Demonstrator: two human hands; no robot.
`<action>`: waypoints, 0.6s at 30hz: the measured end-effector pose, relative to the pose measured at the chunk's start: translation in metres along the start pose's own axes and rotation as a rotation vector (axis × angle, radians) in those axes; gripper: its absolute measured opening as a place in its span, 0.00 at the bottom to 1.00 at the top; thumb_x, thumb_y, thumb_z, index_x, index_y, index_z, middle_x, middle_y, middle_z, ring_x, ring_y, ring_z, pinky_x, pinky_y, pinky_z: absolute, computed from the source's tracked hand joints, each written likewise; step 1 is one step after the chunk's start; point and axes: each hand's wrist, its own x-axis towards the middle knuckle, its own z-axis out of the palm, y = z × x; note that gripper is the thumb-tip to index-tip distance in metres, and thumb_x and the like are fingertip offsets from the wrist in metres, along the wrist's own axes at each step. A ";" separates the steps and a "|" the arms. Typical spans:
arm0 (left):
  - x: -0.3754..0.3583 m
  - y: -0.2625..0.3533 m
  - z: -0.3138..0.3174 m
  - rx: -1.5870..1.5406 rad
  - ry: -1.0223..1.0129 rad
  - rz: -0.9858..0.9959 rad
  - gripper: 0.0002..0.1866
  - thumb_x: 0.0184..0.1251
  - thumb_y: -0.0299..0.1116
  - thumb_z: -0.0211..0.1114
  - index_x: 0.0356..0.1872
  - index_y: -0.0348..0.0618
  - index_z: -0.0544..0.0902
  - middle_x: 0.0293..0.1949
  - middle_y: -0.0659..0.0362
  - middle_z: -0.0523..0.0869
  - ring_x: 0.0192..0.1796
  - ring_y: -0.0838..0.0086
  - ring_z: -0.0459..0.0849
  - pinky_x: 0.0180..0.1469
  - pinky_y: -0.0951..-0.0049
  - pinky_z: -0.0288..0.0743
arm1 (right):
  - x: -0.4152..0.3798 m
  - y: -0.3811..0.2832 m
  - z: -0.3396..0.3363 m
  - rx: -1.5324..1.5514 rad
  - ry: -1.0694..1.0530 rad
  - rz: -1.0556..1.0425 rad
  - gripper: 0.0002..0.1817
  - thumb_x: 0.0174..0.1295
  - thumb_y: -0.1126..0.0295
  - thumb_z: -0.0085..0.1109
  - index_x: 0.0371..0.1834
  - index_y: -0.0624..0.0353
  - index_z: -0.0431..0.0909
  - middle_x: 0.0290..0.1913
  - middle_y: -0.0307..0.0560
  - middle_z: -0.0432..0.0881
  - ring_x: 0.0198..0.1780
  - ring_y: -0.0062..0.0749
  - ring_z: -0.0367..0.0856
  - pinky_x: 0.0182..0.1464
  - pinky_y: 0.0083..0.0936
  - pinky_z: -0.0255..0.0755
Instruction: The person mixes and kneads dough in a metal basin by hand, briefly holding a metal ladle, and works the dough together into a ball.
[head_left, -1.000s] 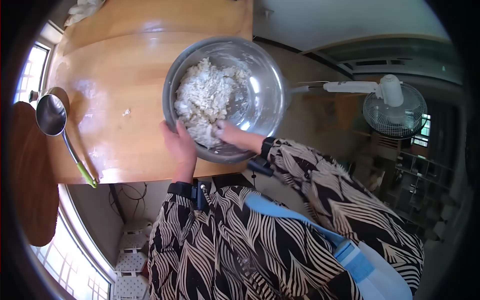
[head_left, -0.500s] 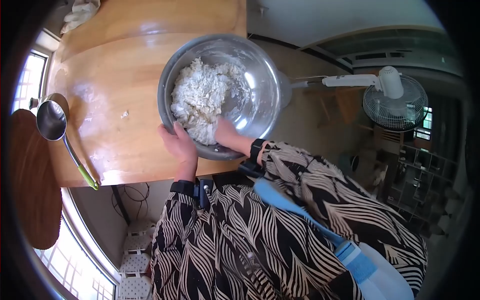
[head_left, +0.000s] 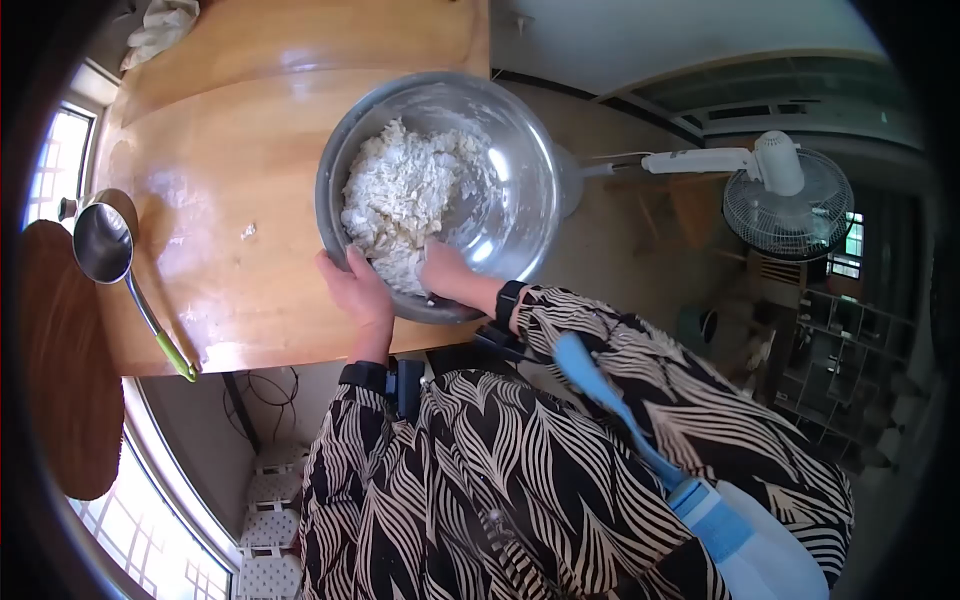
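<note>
A large steel mixing bowl [head_left: 545, 215] stands at the table's front right, with shaggy, floury dough [head_left: 400, 185] heaped along its left side. My left hand [head_left: 360, 295] grips the bowl's near-left rim, thumb over the edge and fingers on the outside. Inside the bowl, my right hand [head_left: 447, 272] is curled into the near edge of the dough. Its fingertips are mostly hidden in the dough and behind the hand. Flour smears cling to the bowl's inner wall.
A ladle [head_left: 103, 243] with a green-tipped handle lies at the table's left, beside a round brown wooden board [head_left: 70, 360]. Pale cloth [head_left: 160, 30] sits at the far left corner. Right of the table stands a white fan [head_left: 787, 195]. Dough crumbs dot the wooden tabletop [head_left: 230, 140].
My right hand has shifted slightly left and toward me within the dough. The bowl has moved a little toward me. My left hand keeps its hold on the rim.
</note>
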 end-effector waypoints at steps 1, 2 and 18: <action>0.003 -0.002 -0.002 0.005 -0.029 0.010 0.18 0.67 0.36 0.56 0.51 0.33 0.68 0.40 0.39 0.80 0.43 0.44 0.79 0.45 0.55 0.70 | 0.001 0.002 -0.001 0.171 -0.085 0.000 0.15 0.53 0.68 0.51 0.42 0.66 0.73 0.38 0.68 0.79 0.41 0.59 0.78 0.43 0.43 0.71; 0.007 -0.001 -0.005 0.010 -0.054 0.020 0.18 0.67 0.35 0.56 0.51 0.33 0.68 0.40 0.39 0.80 0.43 0.44 0.79 0.45 0.55 0.70 | 0.005 0.007 -0.005 0.340 -0.172 -0.004 0.15 0.54 0.68 0.51 0.42 0.66 0.73 0.38 0.67 0.79 0.41 0.59 0.78 0.43 0.43 0.71; 0.007 -0.003 -0.005 0.026 -0.058 0.038 0.19 0.66 0.36 0.57 0.51 0.34 0.69 0.37 0.40 0.82 0.40 0.46 0.81 0.41 0.57 0.72 | -0.006 0.009 -0.003 0.257 -0.041 0.085 0.16 0.56 0.63 0.53 0.38 0.67 0.72 0.33 0.59 0.75 0.42 0.53 0.75 0.48 0.39 0.68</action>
